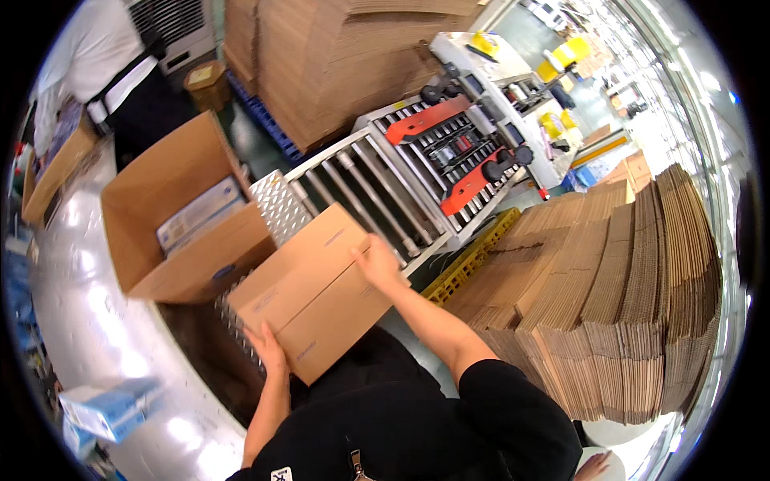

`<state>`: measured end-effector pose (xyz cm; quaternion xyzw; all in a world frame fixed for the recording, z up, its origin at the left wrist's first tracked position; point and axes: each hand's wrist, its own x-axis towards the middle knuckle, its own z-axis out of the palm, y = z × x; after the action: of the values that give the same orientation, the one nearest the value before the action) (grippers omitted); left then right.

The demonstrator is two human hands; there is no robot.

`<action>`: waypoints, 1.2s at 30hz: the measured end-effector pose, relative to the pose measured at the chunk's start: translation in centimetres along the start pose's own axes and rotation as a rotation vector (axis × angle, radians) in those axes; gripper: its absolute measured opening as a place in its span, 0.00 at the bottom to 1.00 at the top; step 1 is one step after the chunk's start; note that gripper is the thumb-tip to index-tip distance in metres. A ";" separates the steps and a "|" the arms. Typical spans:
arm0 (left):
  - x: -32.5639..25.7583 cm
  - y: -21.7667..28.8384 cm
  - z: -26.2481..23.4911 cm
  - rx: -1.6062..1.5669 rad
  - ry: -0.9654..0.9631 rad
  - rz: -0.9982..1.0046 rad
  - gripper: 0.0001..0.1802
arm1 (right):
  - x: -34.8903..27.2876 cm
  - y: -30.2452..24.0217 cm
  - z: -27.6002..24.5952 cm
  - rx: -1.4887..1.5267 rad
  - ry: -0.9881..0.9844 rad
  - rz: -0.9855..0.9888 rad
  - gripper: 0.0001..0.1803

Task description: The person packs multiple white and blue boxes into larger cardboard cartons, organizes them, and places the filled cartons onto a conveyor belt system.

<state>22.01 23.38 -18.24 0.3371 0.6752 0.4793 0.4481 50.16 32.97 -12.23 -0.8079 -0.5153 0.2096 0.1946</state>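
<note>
I hold a brown cardboard box (309, 280) tilted in front of my body, its top flaps meeting along a straight seam. My left hand (269, 350) grips its near left edge, and my right hand (375, 260) is closed round the right end. The fingers under the box are hidden. Just beyond its far side lies a diamond-plate metal ledge (279, 210). To the left stands a larger open cardboard carton (132, 228), with a blue-and-white package (200, 215) inside.
A roller conveyor (365, 180) leads to a case sealer with red side guides (427, 120). Flattened cartons (593, 321) are stacked at right, more cardboard (313, 64) behind. A blue-and-white box (108, 410) sits on the metal table (96, 321). Another person (136, 104) stands far left; someone's hand (592, 466) shows lower right.
</note>
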 end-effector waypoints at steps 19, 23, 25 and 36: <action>6.1 9.6 49.2 -0.071 -0.094 0.256 0.37 | 30.0 17.5 -15.6 -0.328 0.178 -0.330 0.38; 5.6 11.6 52.7 0.020 -0.205 0.280 0.37 | 21.9 16.5 -11.3 -0.357 0.238 -0.511 0.37; 7.8 12.8 52.9 0.167 -0.390 0.215 0.37 | 16.1 14.1 -10.6 -0.131 0.174 -0.379 0.33; 2.5 -6.9 26.4 1.146 -2.106 0.777 0.21 | -16.1 15.1 -18.3 -0.184 -0.277 -0.159 0.10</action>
<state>45.44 32.53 -29.18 0.8766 -0.0417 -0.2826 0.3873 65.21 10.53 -2.69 -0.7425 -0.6164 0.2547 0.0631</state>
